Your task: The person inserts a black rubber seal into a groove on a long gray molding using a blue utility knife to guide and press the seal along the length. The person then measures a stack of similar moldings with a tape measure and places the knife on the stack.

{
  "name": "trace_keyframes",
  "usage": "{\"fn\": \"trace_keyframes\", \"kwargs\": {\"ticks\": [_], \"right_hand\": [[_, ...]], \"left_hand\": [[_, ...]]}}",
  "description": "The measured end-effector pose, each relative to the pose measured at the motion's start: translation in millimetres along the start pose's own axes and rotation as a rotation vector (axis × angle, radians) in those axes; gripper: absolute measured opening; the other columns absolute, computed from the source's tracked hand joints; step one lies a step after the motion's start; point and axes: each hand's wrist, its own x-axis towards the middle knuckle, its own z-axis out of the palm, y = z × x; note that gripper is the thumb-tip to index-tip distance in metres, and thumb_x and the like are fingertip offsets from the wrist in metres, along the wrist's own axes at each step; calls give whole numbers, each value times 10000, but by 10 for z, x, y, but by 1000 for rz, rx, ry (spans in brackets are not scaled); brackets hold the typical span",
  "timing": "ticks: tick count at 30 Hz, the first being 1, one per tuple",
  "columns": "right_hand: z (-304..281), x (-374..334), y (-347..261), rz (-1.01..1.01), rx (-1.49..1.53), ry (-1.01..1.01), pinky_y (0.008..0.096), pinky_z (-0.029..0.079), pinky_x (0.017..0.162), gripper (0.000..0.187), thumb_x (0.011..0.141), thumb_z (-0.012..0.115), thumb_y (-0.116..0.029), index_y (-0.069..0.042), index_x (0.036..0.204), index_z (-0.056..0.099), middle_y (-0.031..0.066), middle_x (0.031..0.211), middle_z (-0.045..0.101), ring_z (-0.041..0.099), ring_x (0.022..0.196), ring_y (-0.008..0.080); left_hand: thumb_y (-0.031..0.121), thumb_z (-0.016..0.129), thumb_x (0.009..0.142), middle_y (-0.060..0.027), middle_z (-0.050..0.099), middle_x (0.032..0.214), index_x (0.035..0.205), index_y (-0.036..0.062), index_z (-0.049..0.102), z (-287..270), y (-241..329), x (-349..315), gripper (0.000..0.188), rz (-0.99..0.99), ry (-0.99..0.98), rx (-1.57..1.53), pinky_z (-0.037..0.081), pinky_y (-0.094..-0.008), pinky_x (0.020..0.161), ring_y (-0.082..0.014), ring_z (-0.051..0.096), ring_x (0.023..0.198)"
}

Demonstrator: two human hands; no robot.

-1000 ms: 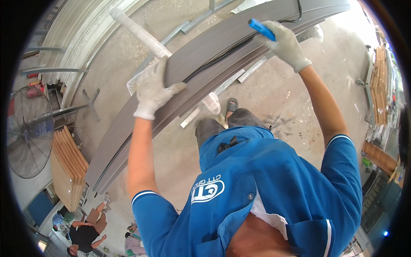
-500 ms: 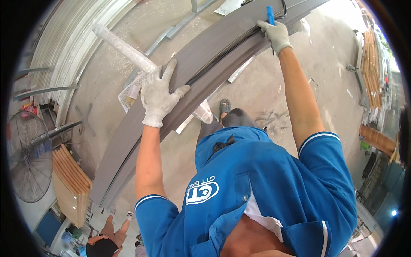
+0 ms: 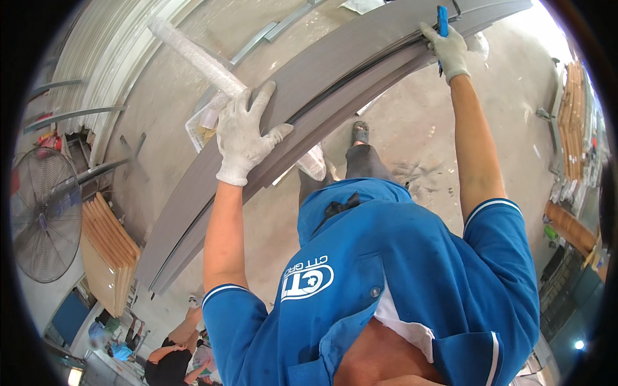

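A long grey panel (image 3: pixel 302 83) with a raised lengthwise profile runs slantwise in front of me, its ends curved by the lens. Along its groove lies a thin black strip (image 3: pixel 351 84). My left hand (image 3: pixel 244 138), in a pale work glove, rests flat on the panel with the thumb spread from the fingers. Far to the right, my gloved right hand (image 3: pixel 452 55) is closed round a slim blue tool (image 3: pixel 442 19), beside the black strip. The tool sticks out above and below the fist; its working end cannot be made out.
A plastic-wrapped roll (image 3: pixel 199 58) passes under the panel. Metal bars (image 3: pixel 277 29) lie on the floor beyond. At left stand a large fan (image 3: pixel 45 215) and stacked brown boards (image 3: pixel 109 251). Another person (image 3: pixel 170 357) is at the lower left; more boards (image 3: pixel 571 122) stand at right.
My right hand has slid farther right along the panel with the blue tool. The left hand stays on the panel. The view has shifted slightly, and one of my feet has stepped to the right.
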Motion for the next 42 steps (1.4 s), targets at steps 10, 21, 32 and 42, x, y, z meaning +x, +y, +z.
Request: {"fn": "trace_keyframes", "kwargs": {"ticks": [10, 21, 32, 42], "right_hand": [[33, 45, 43, -96, -339, 81, 345, 494, 733, 529, 856, 759, -586, -61, 878, 707, 38, 744, 668, 621, 726, 174], [89, -35, -86, -284, -331, 145, 465, 517, 704, 422, 832, 778, -432, -24, 817, 669, 213, 782, 698, 699, 768, 373], [99, -113, -213, -262, -329, 106, 440, 534, 734, 424, 848, 778, -422, -6, 879, 699, 218, 827, 719, 715, 790, 344], [125, -170, -283, -248, -302, 95, 425, 530, 709, 413, 848, 783, -412, -7, 874, 702, 207, 802, 715, 711, 761, 326]], "left_hand": [[514, 803, 762, -203, 562, 1333, 1425, 316, 606, -27, 58, -3, 720, 9, 23, 59, 456, -518, 988, -389, 543, 1214], [468, 791, 783, -262, 557, 1267, 1341, 355, 673, 39, 142, 238, 581, 124, 45, 81, 481, -524, 921, -400, 580, 1129], [435, 803, 798, -242, 527, 1363, 1314, 347, 705, 55, 257, 415, 532, 126, 12, 48, 477, -503, 1008, -409, 565, 1188], [428, 792, 783, -259, 557, 1236, 1257, 350, 725, 157, 330, 707, 485, 217, 56, -11, 505, -496, 881, -391, 590, 1067]]}}
